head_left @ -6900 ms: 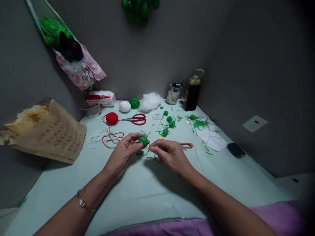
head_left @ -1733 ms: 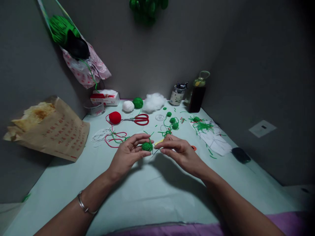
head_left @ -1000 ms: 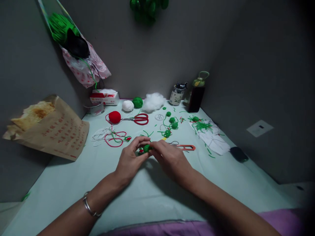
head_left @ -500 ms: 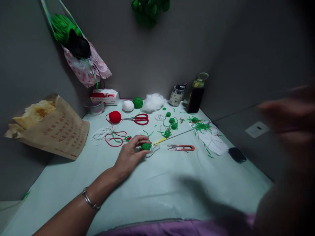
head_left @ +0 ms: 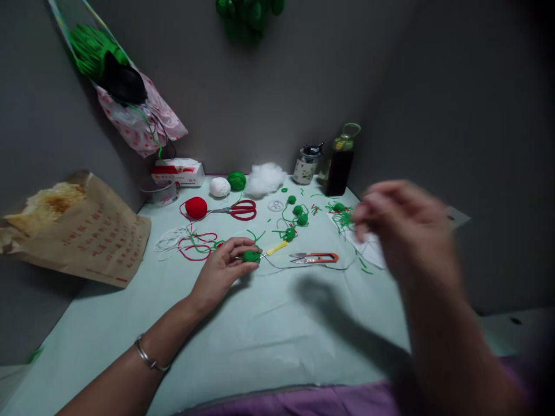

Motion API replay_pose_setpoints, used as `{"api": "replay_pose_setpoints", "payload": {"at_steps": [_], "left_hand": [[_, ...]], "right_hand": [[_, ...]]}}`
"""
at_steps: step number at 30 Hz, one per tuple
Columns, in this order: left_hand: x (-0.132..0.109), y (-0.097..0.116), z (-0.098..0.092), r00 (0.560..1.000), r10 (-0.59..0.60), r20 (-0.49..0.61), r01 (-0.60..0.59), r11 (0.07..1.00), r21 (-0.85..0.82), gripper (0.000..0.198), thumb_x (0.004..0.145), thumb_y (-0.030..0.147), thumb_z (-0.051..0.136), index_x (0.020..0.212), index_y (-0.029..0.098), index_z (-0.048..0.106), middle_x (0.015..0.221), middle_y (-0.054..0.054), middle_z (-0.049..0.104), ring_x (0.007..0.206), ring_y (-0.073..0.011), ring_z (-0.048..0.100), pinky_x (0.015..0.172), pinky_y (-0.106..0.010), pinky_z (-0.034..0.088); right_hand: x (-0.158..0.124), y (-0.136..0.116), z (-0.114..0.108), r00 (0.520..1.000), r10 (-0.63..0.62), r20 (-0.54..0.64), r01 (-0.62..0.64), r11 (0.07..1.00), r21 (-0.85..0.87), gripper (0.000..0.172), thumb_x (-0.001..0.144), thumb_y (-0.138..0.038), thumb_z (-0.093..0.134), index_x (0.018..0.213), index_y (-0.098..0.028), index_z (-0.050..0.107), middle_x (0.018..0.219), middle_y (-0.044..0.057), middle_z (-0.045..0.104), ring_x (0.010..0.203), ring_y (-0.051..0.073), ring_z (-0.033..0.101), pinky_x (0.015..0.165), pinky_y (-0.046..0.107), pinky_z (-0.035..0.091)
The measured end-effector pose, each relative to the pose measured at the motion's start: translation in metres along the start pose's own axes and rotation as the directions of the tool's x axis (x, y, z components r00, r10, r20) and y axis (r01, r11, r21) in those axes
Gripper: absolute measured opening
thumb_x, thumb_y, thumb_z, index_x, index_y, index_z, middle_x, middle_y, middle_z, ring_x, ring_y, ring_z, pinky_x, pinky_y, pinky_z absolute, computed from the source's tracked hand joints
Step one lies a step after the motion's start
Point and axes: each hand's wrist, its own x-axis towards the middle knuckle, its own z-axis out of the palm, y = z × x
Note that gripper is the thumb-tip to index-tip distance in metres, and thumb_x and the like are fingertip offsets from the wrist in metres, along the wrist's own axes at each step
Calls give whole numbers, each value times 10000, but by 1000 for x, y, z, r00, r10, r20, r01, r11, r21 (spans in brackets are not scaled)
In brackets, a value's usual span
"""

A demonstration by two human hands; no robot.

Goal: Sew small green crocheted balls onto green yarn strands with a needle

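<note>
My left hand (head_left: 220, 275) rests on the table with thumb and fingers closed on a small green crocheted piece (head_left: 251, 256). Beside that piece lies a crochet hook with a yellow handle (head_left: 277, 248); its metal end points at my fingertips. A thin dark thread (head_left: 299, 266) runs slack from the piece past orange-handled thread snips (head_left: 332, 257) toward my right hand (head_left: 410, 231). That hand is raised over the right side, blurred, its fingertips pinched together. What they hold is too small and smeared to make out.
Red-handled scissors (head_left: 243, 210), a red yarn ball (head_left: 196, 207), loose yarn (head_left: 173, 238) and white stuffing (head_left: 266, 179) lie farther back. Small green balls (head_left: 297, 211) and clippings surround them. A paper bag with bread (head_left: 99, 242) stands left, a bottle (head_left: 340, 170) at the back right.
My right hand has come down and left from the far right edge. The thread, stretched taut before, now hangs slack. My left hand keeps its hold on the green piece.
</note>
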Motion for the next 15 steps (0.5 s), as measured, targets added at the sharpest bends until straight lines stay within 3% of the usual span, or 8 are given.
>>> {"api": "replay_pose_setpoints", "payload": {"at_steps": [1,3,5,7,9,13,15], "left_hand": [[-1,0,1,1000,22,-12,-21,1000,22,399,739,243,798,1100,218,631,1098,-74,736,1071,-239,659,916,-384,514],[-2,-1,3,996,76,-37,-73,995,70,388,751,248,789,1100,219,621,1109,-73,727,1078,-244,659,932,-392,512],[-3,-2,4,990,134,-53,-127,986,111,371,775,260,773,1106,224,611,1124,-68,716,1102,-243,651,954,-393,503],[-2,-3,2,982,179,-65,-168,974,152,360,801,262,754,1124,233,600,1133,-60,708,1125,-239,643,968,-392,497],[-1,-6,0,976,205,-71,-188,961,202,349,822,250,732,1141,242,591,1136,-55,705,1122,-235,643,959,-391,500],[1,-11,-3,971,235,-30,-213,920,329,333,839,205,698,1155,236,598,1107,-51,707,1072,-225,657,952,-392,492],[0,-12,-2,971,237,-2,-221,910,351,323,840,205,694,1152,230,611,1115,-51,701,1052,-220,659,952,-388,489]], "right_hand": [[-3,5,20,994,94,61,-102,984,143,212,949,-410,591,941,-199,570,815,35,673,526,100,580,488,242,467],[-9,16,59,926,253,279,-320,920,225,249,926,-415,607,895,-179,535,950,61,695,527,91,607,467,224,440],[-14,27,89,846,323,424,-449,861,240,257,929,-416,590,882,-178,505,999,62,692,539,87,621,484,217,431],[-18,34,102,791,322,520,-500,830,248,245,940,-410,571,886,-184,493,873,34,686,600,106,630,553,224,451],[-19,35,101,811,277,515,-459,848,266,229,941,-396,580,884,-184,514,722,-5,627,637,109,592,613,226,443],[-14,24,88,935,194,295,-297,885,359,194,920,-352,639,865,-179,568,755,-17,573,609,79,467,599,217,391],[-14,18,86,942,178,285,-295,843,449,175,923,-337,643,878,-187,566,704,-32,543,600,79,454,609,219,394]]}}
